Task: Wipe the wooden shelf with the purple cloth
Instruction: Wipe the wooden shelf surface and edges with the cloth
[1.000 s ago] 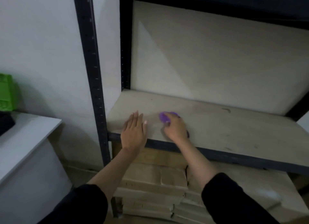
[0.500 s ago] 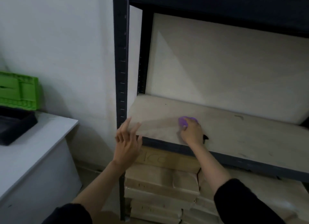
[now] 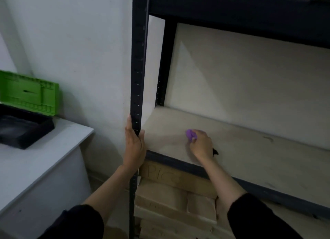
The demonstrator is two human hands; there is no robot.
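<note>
The pale wooden shelf (image 3: 250, 149) runs across the right half of the view inside a dark metal rack. My right hand (image 3: 202, 145) rests on the shelf near its front left part, fingers closed over the small purple cloth (image 3: 190, 134), which bulges out past my fingertips. My left hand (image 3: 134, 142) is wrapped around the rack's front left upright post (image 3: 138, 69), at the level of the shelf, thumb on the shelf side.
A dark upper shelf (image 3: 232, 6) hangs overhead. Stacked pale wooden boards (image 3: 171, 203) lie under the shelf. At left stands a white table (image 3: 35, 167) carrying a black tray (image 3: 23, 129) and a green crate (image 3: 28, 92). A white wall backs everything.
My left hand lifted off the shelf's front left corner and moved left onto the upright post. My right hand stays pressed on the cloth. The view shifted left.
</note>
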